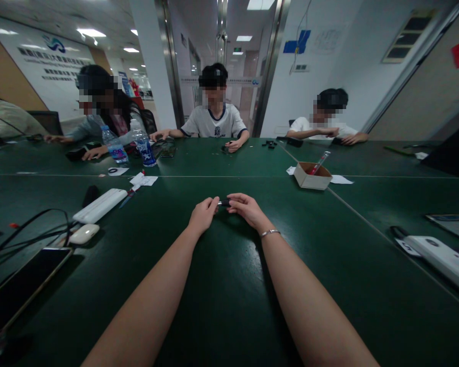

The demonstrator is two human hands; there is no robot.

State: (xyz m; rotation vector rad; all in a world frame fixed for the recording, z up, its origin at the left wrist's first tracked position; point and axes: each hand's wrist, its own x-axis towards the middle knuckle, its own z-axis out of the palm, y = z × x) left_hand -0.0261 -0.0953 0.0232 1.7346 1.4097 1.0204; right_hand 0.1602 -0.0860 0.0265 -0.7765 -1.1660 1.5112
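A small black stick-shaped piece with a silver end is held level between my two hands, over the middle of the green table. My left hand pinches its silver end between thumb and fingers. From the other side, my right hand has its fingertips closed on the black part. Fingers cover both ends, so its exact kind cannot be made out.
To the left lie a phone, a white earbud case, a white power bank and black cables. Two bottles stand farther back. A small box is ahead right; another white device lies at right. Several people sit opposite.
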